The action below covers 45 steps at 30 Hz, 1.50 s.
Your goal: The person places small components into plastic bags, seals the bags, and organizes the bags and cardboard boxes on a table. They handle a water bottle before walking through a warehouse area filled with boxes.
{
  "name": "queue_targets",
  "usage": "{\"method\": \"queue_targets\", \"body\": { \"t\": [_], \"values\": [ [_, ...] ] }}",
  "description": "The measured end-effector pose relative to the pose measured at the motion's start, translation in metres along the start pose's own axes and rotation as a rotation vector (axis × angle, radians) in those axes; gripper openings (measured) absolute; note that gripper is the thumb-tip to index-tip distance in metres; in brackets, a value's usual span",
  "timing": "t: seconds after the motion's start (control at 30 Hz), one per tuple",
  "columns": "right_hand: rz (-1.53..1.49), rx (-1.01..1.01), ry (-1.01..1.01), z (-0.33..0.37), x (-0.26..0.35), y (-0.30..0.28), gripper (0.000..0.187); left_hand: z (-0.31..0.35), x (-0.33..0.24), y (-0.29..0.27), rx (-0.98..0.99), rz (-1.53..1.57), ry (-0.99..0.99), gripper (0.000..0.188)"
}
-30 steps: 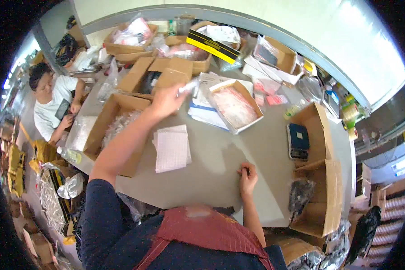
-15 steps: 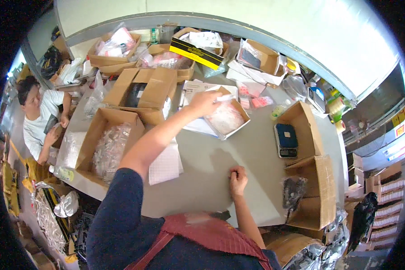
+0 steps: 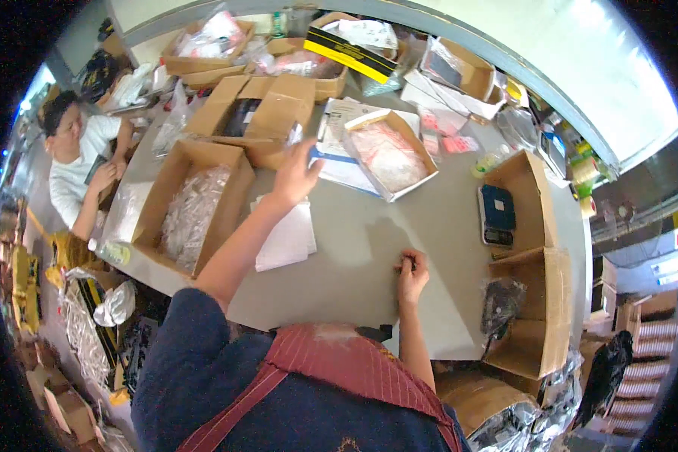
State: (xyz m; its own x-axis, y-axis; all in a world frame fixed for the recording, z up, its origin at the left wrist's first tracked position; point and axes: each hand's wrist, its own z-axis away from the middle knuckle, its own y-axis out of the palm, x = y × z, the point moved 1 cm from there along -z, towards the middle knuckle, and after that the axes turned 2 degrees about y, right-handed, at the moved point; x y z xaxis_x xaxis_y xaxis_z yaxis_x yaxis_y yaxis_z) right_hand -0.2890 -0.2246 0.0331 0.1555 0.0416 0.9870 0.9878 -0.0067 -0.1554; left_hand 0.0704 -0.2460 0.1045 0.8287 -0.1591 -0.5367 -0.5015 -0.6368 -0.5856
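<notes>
My left hand [image 3: 297,178] is raised over the table with its fingers stretched out and nothing visible in it. It hovers between an open brown carton [image 3: 273,110] and a shallow white-edged box [image 3: 410,188], which holds clear bags with red print. Beneath my left wrist lies a stack of white paper sheets [image 3: 288,245]. At the middle right of the table, my right hand [image 3: 412,277] is curled closed. A small dark bit shows between its fingers, too small to name.
A carton of clear plastic pieces [image 3: 192,215] stands at left. To the right are a blue scale [image 3: 497,215] and an open carton [image 3: 542,316] with a dark bagged item [image 3: 502,307]. Filled boxes line the back. Another person [image 3: 83,162] sits at far left.
My left hand has drawn back leftward from the shallow box and its fingers have opened. My right hand stays closed at nearly the same place. The whole view has shifted slightly.
</notes>
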Motion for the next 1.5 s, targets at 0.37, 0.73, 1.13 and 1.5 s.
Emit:
{"method": "queue_targets", "body": {
  "t": [0.37, 0.73, 1.13, 1.5],
  "values": [
    [0.203, 0.405, -0.19, -0.015, -0.009, 0.072, 0.017, 0.154, -0.015, -0.075, 0.225, -0.205, -0.705, 0.061],
    [-0.204, 0.817, 0.182, -0.007, 0.046, 0.102, 0.04, 0.165, -0.099, -0.075, 0.015, 1.022, -0.696, 0.056],
    [-0.411, 0.862, 0.197, 0.012, 0.086, 0.073, 0.01, 0.188, -0.113, -0.076, 0.285, 1.065, -0.789, 0.065],
    [0.274, 0.433, -0.4, -0.008, 0.007, 0.077, 0.009, 0.209, -0.063, -0.034, 0.207, 0.685, -0.895, 0.054]
  ]
}}
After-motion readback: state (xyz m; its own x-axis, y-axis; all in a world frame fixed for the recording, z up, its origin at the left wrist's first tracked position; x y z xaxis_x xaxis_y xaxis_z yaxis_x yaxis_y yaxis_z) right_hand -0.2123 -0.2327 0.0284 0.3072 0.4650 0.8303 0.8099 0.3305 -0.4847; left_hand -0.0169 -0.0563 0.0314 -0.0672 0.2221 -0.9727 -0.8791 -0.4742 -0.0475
